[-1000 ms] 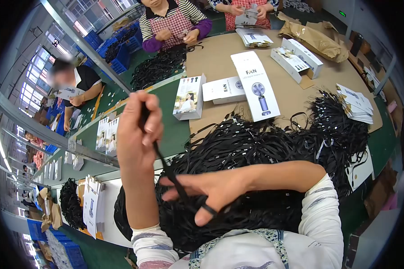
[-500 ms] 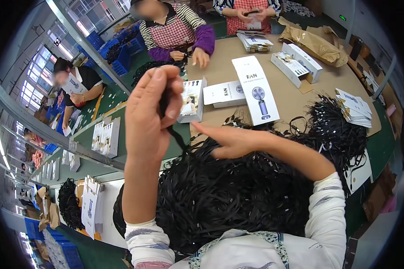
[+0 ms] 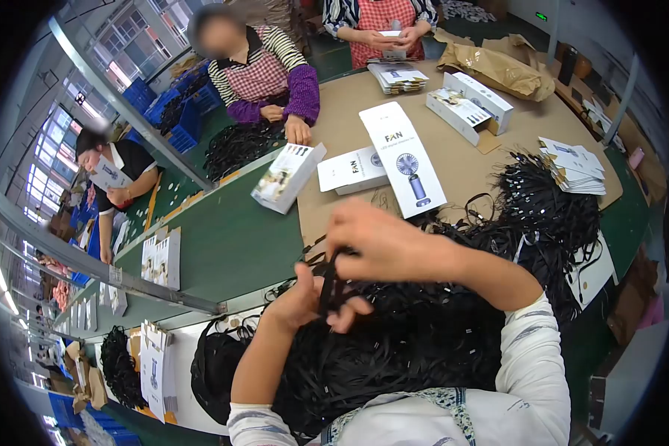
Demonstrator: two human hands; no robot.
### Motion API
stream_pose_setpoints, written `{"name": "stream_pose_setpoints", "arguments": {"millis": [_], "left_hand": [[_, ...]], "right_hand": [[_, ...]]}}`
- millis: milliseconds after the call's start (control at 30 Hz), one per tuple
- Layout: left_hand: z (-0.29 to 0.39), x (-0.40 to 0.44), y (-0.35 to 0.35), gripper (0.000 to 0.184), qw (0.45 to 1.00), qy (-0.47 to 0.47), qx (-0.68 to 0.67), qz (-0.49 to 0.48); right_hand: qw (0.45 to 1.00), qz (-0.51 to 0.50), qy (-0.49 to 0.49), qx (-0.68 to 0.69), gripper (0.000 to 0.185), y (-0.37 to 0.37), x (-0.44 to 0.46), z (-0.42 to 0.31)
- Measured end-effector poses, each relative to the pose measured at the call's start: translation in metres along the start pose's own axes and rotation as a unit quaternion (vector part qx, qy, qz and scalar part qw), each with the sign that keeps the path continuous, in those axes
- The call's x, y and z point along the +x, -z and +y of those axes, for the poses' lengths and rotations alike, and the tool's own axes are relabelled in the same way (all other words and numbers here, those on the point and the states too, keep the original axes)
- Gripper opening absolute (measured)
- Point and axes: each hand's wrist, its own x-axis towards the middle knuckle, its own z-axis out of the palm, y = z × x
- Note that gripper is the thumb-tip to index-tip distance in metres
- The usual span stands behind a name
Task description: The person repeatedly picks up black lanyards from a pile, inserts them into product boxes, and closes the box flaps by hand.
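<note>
Over a large heap of black straps (image 3: 401, 334), my two hands have come together on one black strap (image 3: 326, 286). My left hand (image 3: 305, 301) is below, its thumb raised and its fingers curled around the strap. From above, my right hand (image 3: 372, 241) pinches the upper part of the same strap; its fingertips are slightly blurred. Just beyond my right hand lies a white fan box (image 3: 424, 175), resting against another fan box (image 3: 349, 167) on brown cardboard.
Across the table, a co-worker's hand (image 3: 298, 130) is at a tilted fan box (image 3: 286, 178). Another person in a checked apron (image 3: 383, 37) holds a small item. Right of me are bundled straps (image 3: 546, 201) and stacked flat boxes (image 3: 572, 163). A metal post (image 3: 126, 104) rises at left.
My left hand has come down with the strap, and my right hand now pinches it too. The fan box by the co-worker has shifted left and tilted. The view has moved slightly.
</note>
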Motion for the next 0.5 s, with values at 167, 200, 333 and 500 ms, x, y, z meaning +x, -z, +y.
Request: {"name": "stream_pose_setpoints", "arguments": {"millis": [167, 200, 333, 500], "left_hand": [[0.013, 0.016, -0.003, 0.042, 0.909, -0.050, 0.236, 0.340], [0.014, 0.025, -0.005, 0.031, 0.865, -0.157, 0.233, 0.415], [0.020, 0.034, -0.009, 0.025, 0.790, -0.284, 0.182, 0.512], [0.014, 0.025, 0.007, 0.036, 0.601, -0.300, 0.505, 0.542]], "right_hand": [[0.994, 0.017, -0.105, 0.026, 0.020, -0.015, -0.014, 0.053], [0.994, 0.003, -0.111, 0.013, 0.027, -0.022, -0.016, 0.067], [0.888, 0.158, -0.229, -0.365, 0.080, -0.043, -0.021, 0.131], [0.807, 0.147, -0.484, -0.306, 0.106, -0.006, -0.027, 0.174]]}}
